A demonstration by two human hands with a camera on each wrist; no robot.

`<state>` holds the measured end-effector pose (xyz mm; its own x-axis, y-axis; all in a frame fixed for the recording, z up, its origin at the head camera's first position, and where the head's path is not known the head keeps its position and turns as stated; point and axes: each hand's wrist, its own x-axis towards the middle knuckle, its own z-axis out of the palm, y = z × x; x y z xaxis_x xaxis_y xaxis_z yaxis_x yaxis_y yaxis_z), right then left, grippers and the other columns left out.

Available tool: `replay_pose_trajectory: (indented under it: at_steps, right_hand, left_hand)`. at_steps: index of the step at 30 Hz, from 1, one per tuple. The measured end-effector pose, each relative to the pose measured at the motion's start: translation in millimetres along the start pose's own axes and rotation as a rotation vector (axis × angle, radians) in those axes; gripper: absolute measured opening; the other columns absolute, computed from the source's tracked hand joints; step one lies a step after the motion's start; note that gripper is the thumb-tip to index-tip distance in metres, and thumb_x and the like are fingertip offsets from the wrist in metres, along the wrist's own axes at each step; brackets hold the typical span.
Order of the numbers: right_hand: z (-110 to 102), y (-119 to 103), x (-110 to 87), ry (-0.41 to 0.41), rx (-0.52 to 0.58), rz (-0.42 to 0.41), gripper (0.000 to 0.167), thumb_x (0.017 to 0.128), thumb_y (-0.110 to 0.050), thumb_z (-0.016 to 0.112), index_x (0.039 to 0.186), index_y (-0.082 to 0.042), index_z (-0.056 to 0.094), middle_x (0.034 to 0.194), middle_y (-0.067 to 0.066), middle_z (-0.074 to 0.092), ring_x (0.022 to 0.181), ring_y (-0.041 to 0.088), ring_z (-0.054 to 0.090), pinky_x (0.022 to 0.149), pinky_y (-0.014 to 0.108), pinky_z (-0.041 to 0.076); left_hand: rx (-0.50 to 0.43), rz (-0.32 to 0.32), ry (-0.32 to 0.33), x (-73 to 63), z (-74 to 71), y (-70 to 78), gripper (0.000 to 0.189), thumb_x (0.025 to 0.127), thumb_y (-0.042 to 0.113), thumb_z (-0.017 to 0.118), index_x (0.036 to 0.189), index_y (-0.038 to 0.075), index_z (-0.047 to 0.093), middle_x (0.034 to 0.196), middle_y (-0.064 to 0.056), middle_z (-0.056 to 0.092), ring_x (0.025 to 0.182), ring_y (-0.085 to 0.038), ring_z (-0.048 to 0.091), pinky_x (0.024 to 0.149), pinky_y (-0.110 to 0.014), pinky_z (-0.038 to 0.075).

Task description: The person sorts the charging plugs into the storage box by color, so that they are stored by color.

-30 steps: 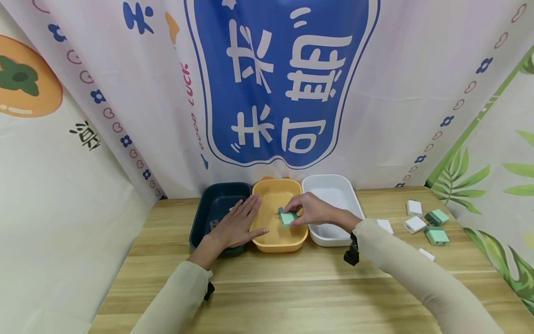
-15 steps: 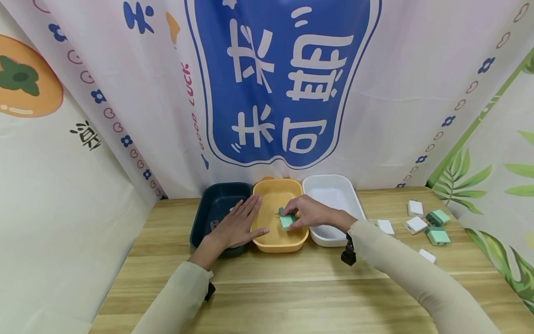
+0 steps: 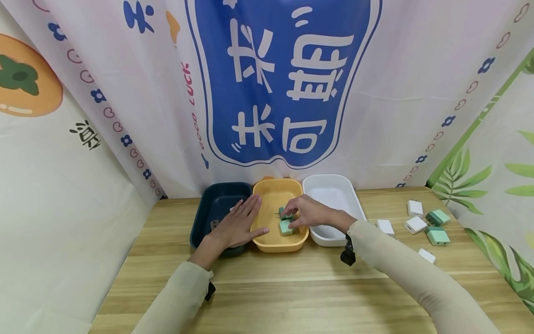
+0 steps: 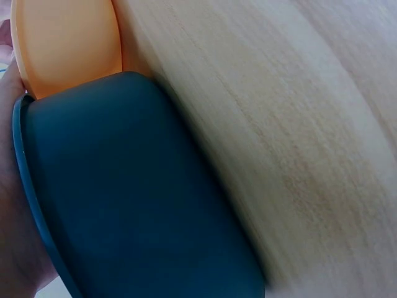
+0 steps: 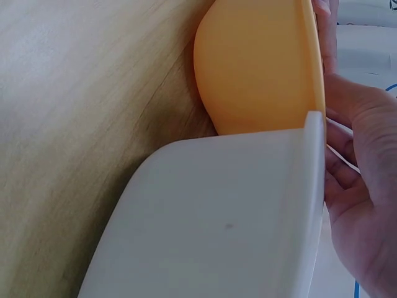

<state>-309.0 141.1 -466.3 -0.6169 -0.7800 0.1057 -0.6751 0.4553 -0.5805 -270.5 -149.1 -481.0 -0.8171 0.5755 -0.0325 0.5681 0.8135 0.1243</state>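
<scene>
The right hand (image 3: 310,211) has eased off the pale green charger (image 3: 285,228), now lying in the yellow tray (image 3: 273,195); its placing looks nearly done. The grip is parted, though any touch is hard to judge. The left hand (image 3: 235,226), fingers straight, overlies the dark tray (image 3: 227,184).

Partly hidden and indistinct items, as they lie before me.
The left hand (image 3: 237,223) covers some of the dark tray (image 3: 221,197), in which I find a grey item (image 3: 214,224) too small to identify; the right hand (image 3: 314,212) masks part of the rear green charger (image 3: 283,215). The head view's lower edge cuts off both sleeves (image 3: 177,292). The right wrist view loses the right fingertips behind the yellow tray (image 5: 260,68) and white tray (image 5: 217,211); the left shows a blurred tabletop (image 4: 279,124).
</scene>
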Motion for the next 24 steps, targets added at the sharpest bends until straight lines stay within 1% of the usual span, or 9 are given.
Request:
replay_pose_trajectory:
  at_steps: [2,9,13,17,24]
  right_hand:
    - [0,0,-0.9,0.006,0.005,-0.004,0.035,0.085,-0.011,0.089,0.116,0.002,0.079,0.113,0.015,0.078,0.102,0.029,0.075,0.09,0.039,0.063]
    - [-3,-4,-4.7,0.015,0.038,0.011,0.035,0.086,-0.01,0.088,0.117,0.001,0.078,0.117,0.015,0.077,0.107,0.03,0.074,0.093,0.039,0.063]
    - [-5,-7,-9.1,0.024,0.052,0.015,0.033,0.086,-0.009,0.088,0.116,0.001,0.079,0.118,0.016,0.077,0.109,0.031,0.073,0.094,0.04,0.063]
    - [-8,-8,-15.2,0.042,0.059,0.009,0.032,0.085,-0.007,0.087,0.115,0.002,0.079,0.117,0.017,0.077,0.108,0.033,0.073,0.093,0.044,0.063]
    - [-14,-9,-24.8,0.09,0.081,-0.031,0.03,0.084,-0.005,0.089,0.111,0.004,0.079,0.114,0.018,0.077,0.104,0.037,0.073,0.089,0.048,0.063]
  left_hand:
    - [0.0,0.002,-0.002,-0.2,-0.5,0.6,0.101,0.104,0.074,0.039,0.171,0.007,0.004,0.179,-0.009,0.002,0.165,-0.025,0.002,0.134,-0.05,0.006]
    - [0.008,0.009,0.008,-0.7,0.2,0.5,0.102,0.103,0.076,0.036,0.171,0.007,0.004,0.179,-0.013,0.007,0.165,-0.028,0.005,0.133,-0.052,0.01]
    - [0.006,0.006,0.004,-0.3,0.7,0.5,0.102,0.103,0.077,0.035,0.171,0.007,0.002,0.179,-0.013,0.006,0.165,-0.027,0.004,0.133,-0.051,0.009]
    - [0.0,-0.003,-0.004,-0.4,0.9,0.7,0.102,0.103,0.076,0.037,0.171,0.009,0.001,0.179,-0.011,0.004,0.166,-0.025,0.002,0.134,-0.05,0.007]
    - [0.0,-0.009,-0.001,0.2,1.8,-0.3,0.101,0.103,0.074,0.04,0.171,0.007,0.005,0.179,-0.01,0.003,0.165,-0.025,0.002,0.134,-0.049,0.005]
